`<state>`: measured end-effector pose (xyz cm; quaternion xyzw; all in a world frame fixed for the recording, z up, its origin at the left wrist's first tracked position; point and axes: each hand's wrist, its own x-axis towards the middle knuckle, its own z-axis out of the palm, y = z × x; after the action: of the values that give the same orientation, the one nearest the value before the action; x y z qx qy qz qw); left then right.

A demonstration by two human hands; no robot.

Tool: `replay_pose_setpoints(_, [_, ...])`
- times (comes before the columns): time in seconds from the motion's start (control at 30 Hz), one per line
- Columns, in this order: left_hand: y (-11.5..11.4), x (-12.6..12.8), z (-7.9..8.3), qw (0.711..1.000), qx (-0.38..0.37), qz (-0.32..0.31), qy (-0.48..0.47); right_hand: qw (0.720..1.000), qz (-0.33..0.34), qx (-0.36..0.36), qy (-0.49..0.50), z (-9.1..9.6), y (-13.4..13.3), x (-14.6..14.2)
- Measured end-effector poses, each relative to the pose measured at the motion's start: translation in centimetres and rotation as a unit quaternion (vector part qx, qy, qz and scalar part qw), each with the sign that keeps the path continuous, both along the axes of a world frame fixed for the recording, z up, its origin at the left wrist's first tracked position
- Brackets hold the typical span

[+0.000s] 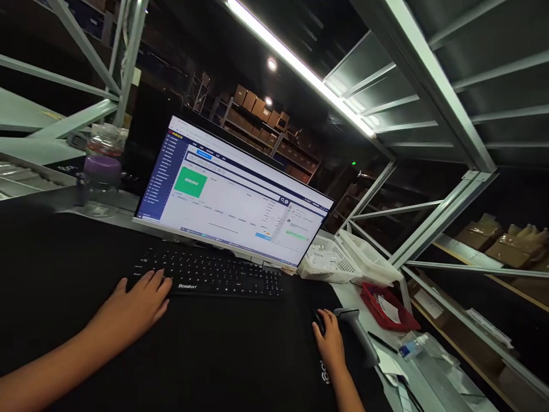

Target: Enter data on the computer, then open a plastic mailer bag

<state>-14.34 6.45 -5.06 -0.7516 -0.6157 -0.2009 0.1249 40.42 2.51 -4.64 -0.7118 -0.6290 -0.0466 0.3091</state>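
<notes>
My left hand [139,300] rests at the left end of a black keyboard [231,277], fingers spread over its lower keys. A black computer mouse [319,322] sits under my right hand [331,342], whose fingers curl over it. Just right of that hand lies a grey handheld scanner [359,335]. Behind the keyboard stands a tilted-looking monitor [231,197], lit, with a green box and a chat panel on its screen. Both hands lie on a large black desk mat [214,349].
Left of the monitor stand clear jars, one with a purple lid [102,167]. To the right are white plastic baskets [330,263], a red tray [386,309] and a small bottle [412,345]. Metal shelf posts [446,217] rise at the right; boxes fill racks behind.
</notes>
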Motion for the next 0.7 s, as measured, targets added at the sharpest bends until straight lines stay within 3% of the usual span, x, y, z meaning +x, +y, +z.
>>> replay_pose_setpoints(0.3, [0.6,-0.1,-0.5,1.0,0.022,0.002,0.01,1.0,0.004,0.023,0.016,-0.4,0.4,0.1])
replay_pose_setpoints(0.53, [0.3,0.3,0.4,0.998,0.012,0.028,0.055,1.0,0.002,0.025,0.005,-0.5,0.4,-0.2])
replay_pose_setpoints(0.7, [0.2,0.1,0.3,0.999,0.03,0.009,0.032,1.0,-0.011,0.028,0.008,-0.3,0.4,-0.5])
